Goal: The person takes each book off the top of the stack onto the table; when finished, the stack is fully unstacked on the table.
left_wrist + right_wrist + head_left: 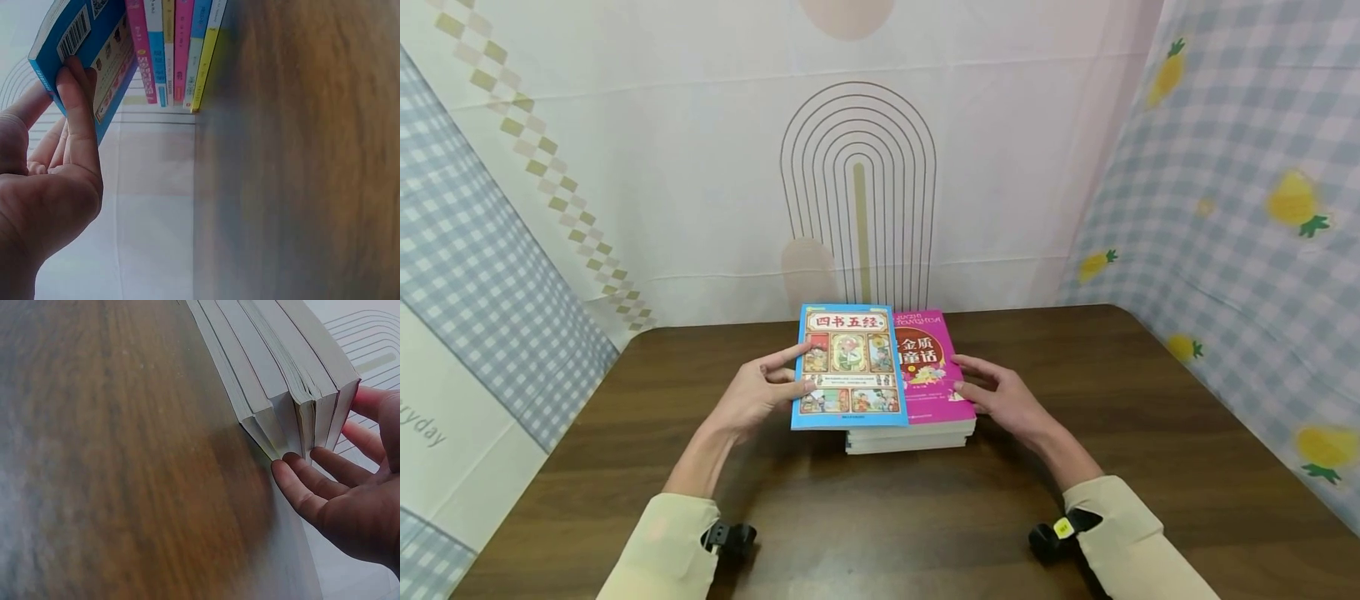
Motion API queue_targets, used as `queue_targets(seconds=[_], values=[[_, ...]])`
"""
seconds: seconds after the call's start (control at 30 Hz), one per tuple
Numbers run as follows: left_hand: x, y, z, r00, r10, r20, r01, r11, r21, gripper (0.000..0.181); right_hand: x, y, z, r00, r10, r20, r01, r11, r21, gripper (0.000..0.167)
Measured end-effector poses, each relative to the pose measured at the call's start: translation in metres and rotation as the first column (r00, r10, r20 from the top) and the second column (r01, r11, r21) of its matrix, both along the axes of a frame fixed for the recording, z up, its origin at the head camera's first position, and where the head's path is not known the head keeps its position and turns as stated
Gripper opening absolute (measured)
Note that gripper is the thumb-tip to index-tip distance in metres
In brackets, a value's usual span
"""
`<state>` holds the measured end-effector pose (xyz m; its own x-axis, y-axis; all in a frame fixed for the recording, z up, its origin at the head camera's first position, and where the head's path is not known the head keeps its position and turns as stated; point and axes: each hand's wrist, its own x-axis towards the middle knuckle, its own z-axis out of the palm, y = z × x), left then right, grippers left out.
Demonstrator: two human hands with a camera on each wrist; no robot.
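Observation:
A blue-bordered book [850, 367] with illustrated panels is pinched at its left edge by my left hand [756, 392]. It overlaps the left part of a pink book [928, 367] on top of a stack. In the left wrist view, the fingers of my left hand [56, 144] lie against the blue book's back cover [112, 62], beside its barcode. My right hand [1007, 404] rests its fingertips on the right side of the stack. In the right wrist view, extended fingers [325, 481] touch the page edges of the stacked books [281, 369].
The stack's colourful spines [178, 56] face left, with several books lying flat. It stands on a brown wooden table [880, 517] near the back edge. A white patterned cloth [700, 167] hangs behind, and checked cloths [1240, 208] hang at the sides.

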<state>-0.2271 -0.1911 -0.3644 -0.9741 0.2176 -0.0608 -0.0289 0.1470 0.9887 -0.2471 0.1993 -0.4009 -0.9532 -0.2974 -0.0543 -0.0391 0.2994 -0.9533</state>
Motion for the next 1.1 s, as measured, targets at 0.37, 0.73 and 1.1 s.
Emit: queue_targets(seconds=[0.37,0.73,1.1], values=[[0.002,-0.022,0.011,1.0,0.024,-0.004,-0.024,1.0,0.003,0.071,0.0,0.001,-0.001,1.0,-0.007,0.005,0.007,1.0,0.008,0.062],[0.009,-0.054,0.026,0.998,0.054,-0.035,-0.054,0.998,-0.016,0.074,-0.001,0.002,-0.001,1.0,-0.003,0.001,0.003,1.0,0.009,0.062],[0.015,-0.082,0.027,0.995,0.092,-0.041,-0.096,0.989,-0.114,0.077,0.0,0.002,0.0,1.0,0.001,0.008,-0.001,1.0,0.014,0.063]])
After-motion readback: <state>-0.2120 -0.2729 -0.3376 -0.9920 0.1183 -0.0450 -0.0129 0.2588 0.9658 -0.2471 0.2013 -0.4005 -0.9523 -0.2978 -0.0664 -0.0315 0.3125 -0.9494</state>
